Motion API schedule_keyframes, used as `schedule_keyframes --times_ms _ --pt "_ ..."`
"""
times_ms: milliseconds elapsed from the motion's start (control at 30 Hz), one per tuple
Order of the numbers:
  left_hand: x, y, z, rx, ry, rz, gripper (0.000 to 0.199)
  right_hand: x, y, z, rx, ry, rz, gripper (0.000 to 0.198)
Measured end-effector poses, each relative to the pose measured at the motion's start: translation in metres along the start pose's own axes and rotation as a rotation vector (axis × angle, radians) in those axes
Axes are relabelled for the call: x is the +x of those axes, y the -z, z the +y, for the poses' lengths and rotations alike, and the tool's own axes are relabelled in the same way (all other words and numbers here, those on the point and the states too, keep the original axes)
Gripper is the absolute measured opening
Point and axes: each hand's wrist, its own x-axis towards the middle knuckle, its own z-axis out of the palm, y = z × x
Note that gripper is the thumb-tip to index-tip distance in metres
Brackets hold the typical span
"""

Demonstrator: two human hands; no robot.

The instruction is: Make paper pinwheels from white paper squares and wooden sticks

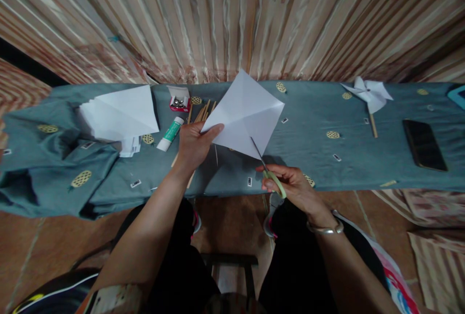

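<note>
My left hand [198,142] grips a square sheet of white paper [243,110] by its left corner, thumb on top. Crease lines cross the sheet, which is held above the table with one corner pointing towards me. In my right hand [290,183] is a pair of scissors [274,180] with pale green handles. Their blades lie at the sheet's near corner and point towards its middle. Whether the blades are apart cannot be made out. Behind my left hand, several wooden sticks [206,110] lie partly hidden by the paper.
A glue stick [170,133] and a small open red box [179,102] of metal pieces lie left of the sticks. Farther left is a stack of white paper [123,113]. At the right are a paper pinwheel [368,93] on a stick and a phone [425,144]. A striped curtain [225,23] hangs behind.
</note>
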Motion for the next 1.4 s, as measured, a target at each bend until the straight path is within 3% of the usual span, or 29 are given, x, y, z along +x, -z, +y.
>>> schedule_keyframes --times_ms 267,800,1167,1400 --pt "-0.0005 -0.0031 -0.0030 0.014 -0.029 -0.031 0.022 -0.0011 0.0001 -0.0010 -0.024 0.019 -0.022 0.048" --pt "-0.0032 -0.0057 -0.0012 -0.042 0.040 -0.040 0.025 0.0006 -0.0049 -0.0042 0.037 0.006 -0.001 0.054" --pt "-0.0050 -0.0056 -0.0075 0.042 0.024 -0.071 0.028 0.0004 -0.0059 -0.0094 0.018 0.079 -0.052 0.044" --pt "-0.0055 -0.0059 -0.0047 0.005 0.011 -0.083 0.027 0.0026 -0.0072 -0.0025 0.060 0.037 -0.014 0.043"
